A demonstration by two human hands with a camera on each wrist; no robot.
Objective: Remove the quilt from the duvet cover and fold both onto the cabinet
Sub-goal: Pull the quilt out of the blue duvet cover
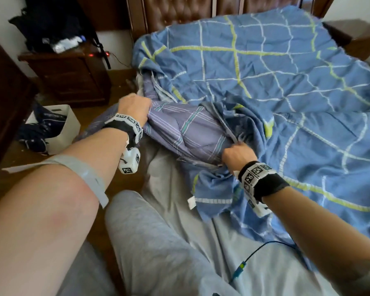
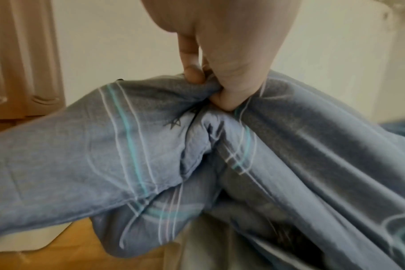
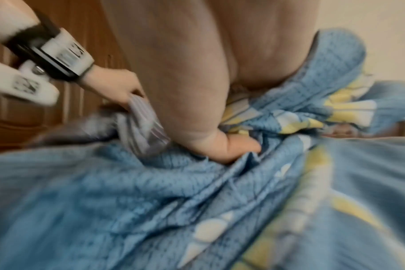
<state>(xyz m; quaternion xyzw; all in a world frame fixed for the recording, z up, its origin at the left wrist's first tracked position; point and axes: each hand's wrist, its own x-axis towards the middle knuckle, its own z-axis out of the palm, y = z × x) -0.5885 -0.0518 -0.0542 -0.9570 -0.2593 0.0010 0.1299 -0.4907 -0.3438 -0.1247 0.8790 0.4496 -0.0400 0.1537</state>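
Note:
A blue duvet cover (image 1: 276, 86) with white and yellow-green grid lines lies spread over the bed. A purple-grey striped quilt (image 1: 186, 127) sticks out of the cover's opening at the bed's left side. My left hand (image 1: 135, 107) grips a bunched fold of the quilt (image 2: 150, 142), thumb and fingers curled round it. My right hand (image 1: 237, 154) grips the edge of the cover (image 3: 197, 201) at the opening, with cloth gathered in the fist. In the right wrist view the left hand (image 3: 118, 89) holds the quilt (image 3: 146, 124) just beyond my right thumb (image 3: 238, 148).
A grey sheet (image 1: 179, 210) covers the mattress near me; my grey-trousered leg (image 1: 154, 242) rests on it. A dark wooden nightstand (image 1: 68, 77) with black clutter stands at the left. A white box (image 1: 62, 127) of dark cloth sits on the floor. A blue cable (image 1: 254, 253) lies on the sheet.

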